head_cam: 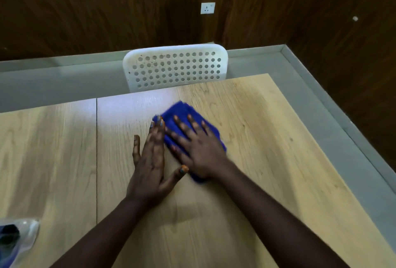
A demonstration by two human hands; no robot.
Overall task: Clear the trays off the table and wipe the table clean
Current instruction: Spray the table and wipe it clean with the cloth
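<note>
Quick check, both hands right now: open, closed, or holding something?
Left hand: open, flat on the table beside the blue cloth.
Right hand: open, fingers spread, pressing on the blue cloth.

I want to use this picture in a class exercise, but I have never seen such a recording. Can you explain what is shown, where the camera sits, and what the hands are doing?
There is no machine here: a person wears a camera on the head, looking down at their own two bare hands. The right hand lies flat, fingers spread, pressing a blue cloth onto the wooden table. The left hand rests flat on the table beside the cloth, its fingertips at the cloth's edge. Neither hand has a closed grip. A white perforated chair stands behind the table, and a clear plastic bag lies at the lower left. No trays are visible.
</note>
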